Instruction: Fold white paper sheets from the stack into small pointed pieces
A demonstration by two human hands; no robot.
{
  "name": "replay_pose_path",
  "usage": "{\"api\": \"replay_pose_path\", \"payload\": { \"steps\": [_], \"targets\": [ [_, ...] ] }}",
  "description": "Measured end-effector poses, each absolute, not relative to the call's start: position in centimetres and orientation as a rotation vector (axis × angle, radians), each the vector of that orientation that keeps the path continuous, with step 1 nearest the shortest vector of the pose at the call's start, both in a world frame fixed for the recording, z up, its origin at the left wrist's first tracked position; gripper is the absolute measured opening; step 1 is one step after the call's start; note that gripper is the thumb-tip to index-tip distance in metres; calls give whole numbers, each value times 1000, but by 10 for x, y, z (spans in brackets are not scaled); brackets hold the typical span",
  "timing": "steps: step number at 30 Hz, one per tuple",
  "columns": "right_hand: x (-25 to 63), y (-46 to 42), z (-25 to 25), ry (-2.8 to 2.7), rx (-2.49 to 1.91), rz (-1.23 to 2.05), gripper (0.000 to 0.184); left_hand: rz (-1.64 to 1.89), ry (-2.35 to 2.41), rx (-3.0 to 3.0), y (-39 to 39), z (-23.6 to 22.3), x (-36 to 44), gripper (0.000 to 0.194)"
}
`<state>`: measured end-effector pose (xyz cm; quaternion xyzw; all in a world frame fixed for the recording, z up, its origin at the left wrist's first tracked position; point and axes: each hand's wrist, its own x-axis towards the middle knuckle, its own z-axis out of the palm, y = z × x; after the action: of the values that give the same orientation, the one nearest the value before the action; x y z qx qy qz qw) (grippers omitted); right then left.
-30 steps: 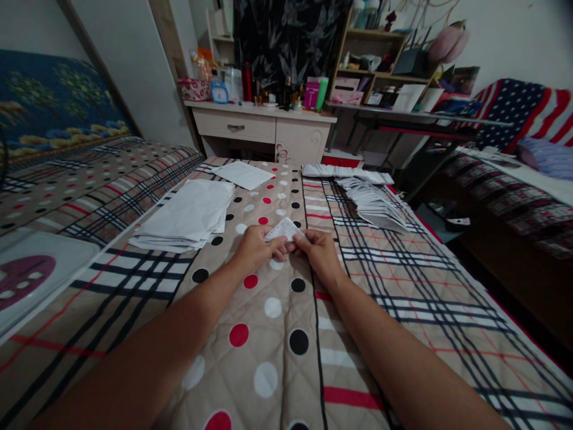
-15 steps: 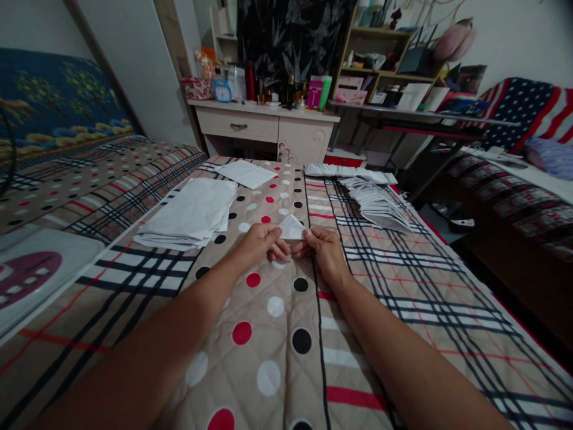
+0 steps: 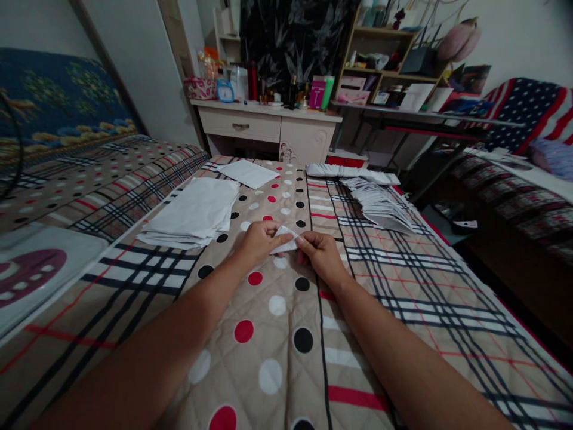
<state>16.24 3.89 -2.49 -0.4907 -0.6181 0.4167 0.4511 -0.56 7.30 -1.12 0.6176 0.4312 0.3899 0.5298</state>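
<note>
Parts of the folded paper [image 3: 285, 234] are hidden behind the fingers of the L hand [image 3: 262, 240] & R hand [image 3: 319, 249]; its print is too small to read. Fingertips underneath partly hidden. Pic. edge cuts off both forearms, the white case [image 3: 40, 269] at L, the dark curtain [image 3: 295, 45] up top & the flag-print cloth [image 3: 528, 116] at R. Small bottles [image 3: 268, 97] on the counter [image 3: 264, 109]: labels too blurred to read.
</note>
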Motion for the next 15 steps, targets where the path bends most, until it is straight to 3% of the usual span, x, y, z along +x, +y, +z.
{"api": "replay_pose_path", "payload": {
  "steps": [7, 15],
  "targets": [
    [160, 35, -23, -1701, -1210, 1108, 36, 1036, 1288, 1776, 74, -13, -9, 47],
    [151, 30, -13, -1388, -1138, 1285, 35, 1198, 1236, 1789, 82, -15, -15, 55]
  ]
}}
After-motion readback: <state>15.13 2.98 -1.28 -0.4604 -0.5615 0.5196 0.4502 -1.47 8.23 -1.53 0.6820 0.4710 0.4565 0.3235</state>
